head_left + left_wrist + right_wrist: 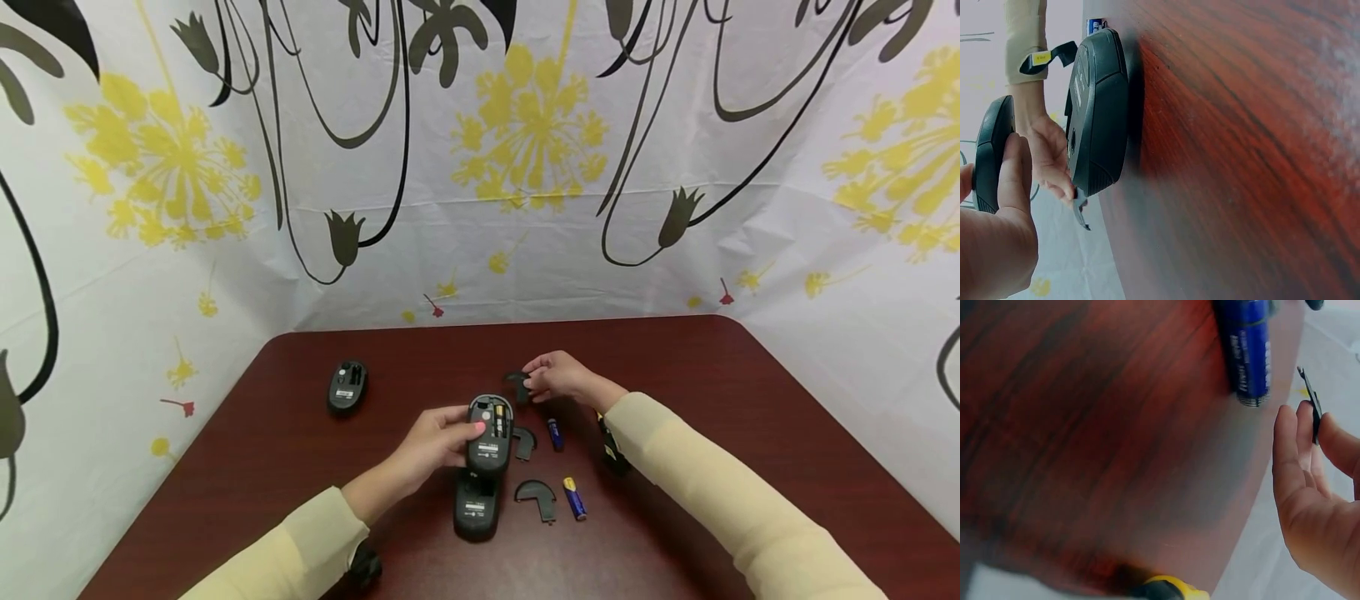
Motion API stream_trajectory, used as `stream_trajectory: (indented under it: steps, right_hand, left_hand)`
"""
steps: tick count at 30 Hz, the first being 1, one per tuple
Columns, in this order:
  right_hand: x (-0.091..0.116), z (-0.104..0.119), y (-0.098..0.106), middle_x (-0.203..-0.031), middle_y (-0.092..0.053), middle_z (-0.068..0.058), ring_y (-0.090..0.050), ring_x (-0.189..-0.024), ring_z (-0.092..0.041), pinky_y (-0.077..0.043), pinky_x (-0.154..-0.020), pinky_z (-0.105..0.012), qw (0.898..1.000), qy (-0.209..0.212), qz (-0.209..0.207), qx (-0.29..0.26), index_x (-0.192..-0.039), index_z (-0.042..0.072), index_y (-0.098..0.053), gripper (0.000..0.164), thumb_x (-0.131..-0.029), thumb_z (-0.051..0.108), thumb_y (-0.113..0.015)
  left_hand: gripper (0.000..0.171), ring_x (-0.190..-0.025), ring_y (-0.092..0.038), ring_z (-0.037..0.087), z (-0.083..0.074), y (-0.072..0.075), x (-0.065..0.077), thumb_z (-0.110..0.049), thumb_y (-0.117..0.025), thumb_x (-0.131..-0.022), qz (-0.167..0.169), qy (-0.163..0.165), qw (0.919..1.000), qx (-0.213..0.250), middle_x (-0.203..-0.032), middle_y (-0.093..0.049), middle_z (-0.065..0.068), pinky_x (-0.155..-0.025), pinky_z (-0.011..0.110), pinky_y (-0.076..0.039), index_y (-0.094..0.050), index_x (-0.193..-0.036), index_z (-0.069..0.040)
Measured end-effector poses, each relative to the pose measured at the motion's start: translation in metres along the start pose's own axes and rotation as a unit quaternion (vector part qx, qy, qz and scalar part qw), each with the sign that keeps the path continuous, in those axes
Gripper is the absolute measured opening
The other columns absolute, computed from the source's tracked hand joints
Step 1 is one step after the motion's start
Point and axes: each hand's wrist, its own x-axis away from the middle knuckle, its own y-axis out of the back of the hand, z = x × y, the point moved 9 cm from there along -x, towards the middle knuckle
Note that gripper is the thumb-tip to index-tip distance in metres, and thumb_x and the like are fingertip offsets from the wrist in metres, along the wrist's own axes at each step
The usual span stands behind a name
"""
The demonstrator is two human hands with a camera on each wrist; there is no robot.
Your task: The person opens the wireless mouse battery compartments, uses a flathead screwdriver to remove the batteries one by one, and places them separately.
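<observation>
My left hand (pixel 429 443) holds a black computer mouse (pixel 489 452) with its underside up and its battery bay uncovered; a battery shows in the bay. Between thumb and fingers, my right hand (pixel 561 377) pinches a dark curved battery cover (pixel 517 387), seen edge-on in the right wrist view as a thin cover (pixel 1315 409). Partly hidden below the held mouse, a second mouse (pixel 476 512) lies underside up on the table. Two more battery covers (pixel 546 500) lie to its right, beside two blue batteries (pixel 575 502).
A third mouse (pixel 347 387) lies underside up at the back left of the dark red table (pixel 420 358). A black and yellow object (pixel 611 446) shows beside my right sleeve. Patterned white cloth (pixel 480 275) hangs behind the table.
</observation>
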Motion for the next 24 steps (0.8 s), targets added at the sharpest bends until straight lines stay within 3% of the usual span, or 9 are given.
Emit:
stream_trajectory:
  steps: [8, 20, 24]
  right_hand:
    - [-0.011, -0.014, -0.002, -0.095, -0.067, -0.016, -0.067, -0.082, -0.022, -0.058, -0.075, -0.038, 0.999, -0.007, -0.011, 0.039, -0.117, -0.013, -0.06, 0.027, -0.093, -0.001, -0.062]
    - [-0.01, -0.02, 0.003, -0.083, -0.07, -0.012, -0.067, -0.068, -0.019, -0.058, -0.066, -0.036, 0.996, -0.042, -0.038, 0.068, -0.103, -0.007, -0.068, 0.016, -0.092, 0.004, -0.067]
    - [-0.008, -0.018, 0.004, -0.086, -0.07, -0.011, -0.068, -0.068, -0.019, -0.058, -0.065, -0.037, 0.995, -0.047, -0.047, 0.08, -0.097, -0.004, -0.07, 0.012, -0.092, 0.006, -0.067]
  left_hand:
    - [0.056, -0.095, -0.068, 0.026, 0.0, 0.001, 0.002, -0.019, -0.065, -0.095, 0.002, 0.0, 1.0, 0.0, -0.116, -0.065, 0.02, -0.079, 0.04, -0.056, -0.045, -0.14, 0.006]
    - [0.056, -0.096, -0.068, 0.026, 0.002, 0.002, 0.002, -0.019, -0.064, -0.095, 0.007, 0.0, 1.0, 0.006, -0.116, -0.064, 0.021, -0.079, 0.041, -0.056, -0.044, -0.14, 0.007]
    - [0.056, -0.096, -0.068, 0.026, 0.003, 0.002, 0.002, -0.019, -0.064, -0.095, 0.006, 0.002, 1.0, 0.003, -0.117, -0.064, 0.02, -0.079, 0.041, -0.056, -0.044, -0.141, 0.007]
